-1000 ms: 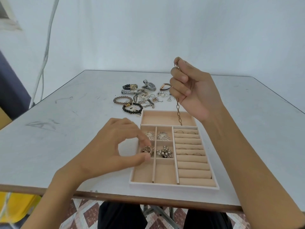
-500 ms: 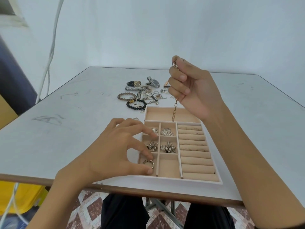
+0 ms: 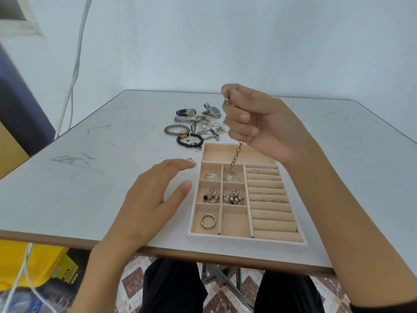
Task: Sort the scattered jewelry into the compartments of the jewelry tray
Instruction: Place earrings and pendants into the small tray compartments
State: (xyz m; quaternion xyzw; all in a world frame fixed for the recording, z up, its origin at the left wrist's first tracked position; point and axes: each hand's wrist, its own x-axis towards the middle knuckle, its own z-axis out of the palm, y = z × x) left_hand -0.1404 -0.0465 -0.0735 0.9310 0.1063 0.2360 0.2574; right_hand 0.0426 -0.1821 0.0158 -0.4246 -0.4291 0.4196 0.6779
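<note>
On my feed the right hand [image 3: 266, 123] is raised above the far end of the jewelry tray [image 3: 248, 241], palm turned to the left and forearm running in from the lower right. Its fingers are curled, and thumb and forefinger pinch the top of a gold chain [image 3: 235, 157]. The chain passes behind the curled fingers, comes out below the little finger and hangs over the long back compartment. Its lower end reaches about the divider in front of that compartment.

The left hand [image 3: 155, 199] grasps nothing. It hovers palm down just left of the tray, fingers stretched out and slightly spread, thumb pointing at the tray's left wall. A small silvery piece [image 3: 189, 159] lies on the worktop [image 3: 90, 177] by its fingertips; I cannot tell whether they touch it.

In the tray, a broad ring [image 3: 208, 221] lies flat in the near left compartment. Two leaf-shaped earrings [image 3: 212, 175] sit one each in the two small compartments behind the long one's divider. The middle pair holds a stone-set piece [image 3: 211, 196] and a pearl cluster [image 3: 234, 197]. Thin rings are tucked between the ring rolls [image 3: 270, 213] on the right.

The unsorted jewelry pile [image 3: 203, 127] lies beyond the tray's far left corner. It includes two wristwatches [image 3: 213, 110], a brown bead bracelet [image 3: 176, 129] and a black bead bracelet [image 3: 189, 141].

Under the worktop at lower left, a yellow box [image 3: 45, 260] carries a black and yellow label, its writing too blurred for me to read, and the watch dials are too small to make out
</note>
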